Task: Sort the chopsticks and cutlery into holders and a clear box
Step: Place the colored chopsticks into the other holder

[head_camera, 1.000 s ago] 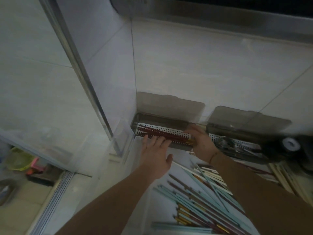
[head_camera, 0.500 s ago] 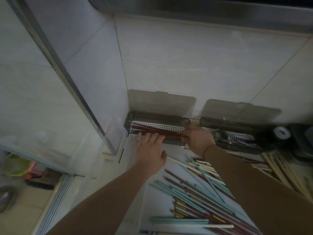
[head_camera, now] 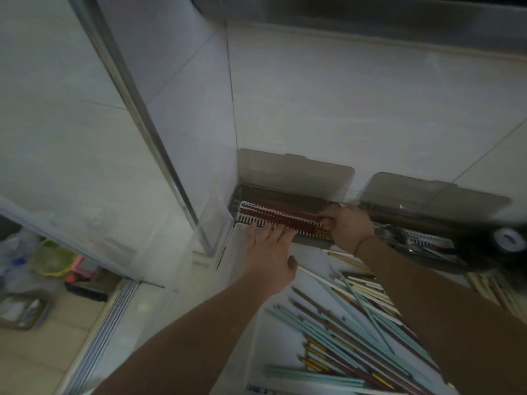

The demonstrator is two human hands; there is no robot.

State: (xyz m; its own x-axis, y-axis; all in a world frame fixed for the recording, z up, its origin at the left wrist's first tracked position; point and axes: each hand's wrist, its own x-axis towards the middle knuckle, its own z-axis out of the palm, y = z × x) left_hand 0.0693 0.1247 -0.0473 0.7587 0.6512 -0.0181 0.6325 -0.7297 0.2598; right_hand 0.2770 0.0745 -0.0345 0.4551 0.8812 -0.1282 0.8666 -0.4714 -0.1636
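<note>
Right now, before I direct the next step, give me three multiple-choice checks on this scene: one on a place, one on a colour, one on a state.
1. Where do the dark red chopsticks lie?
A. In the left holder
B. On the floor
C. In the right holder

2. What colour are most loose chopsticks in the clear box?
A. Black
B. Pale teal
C. Orange

3. How do the lids of the two holders stand?
A. Shut
B. Missing
C. Raised against the wall

Answers: 1 A, they fill the left holder under both hands; 2 B, teal sticks dominate; 3 C, both lean on the tiles.
</note>
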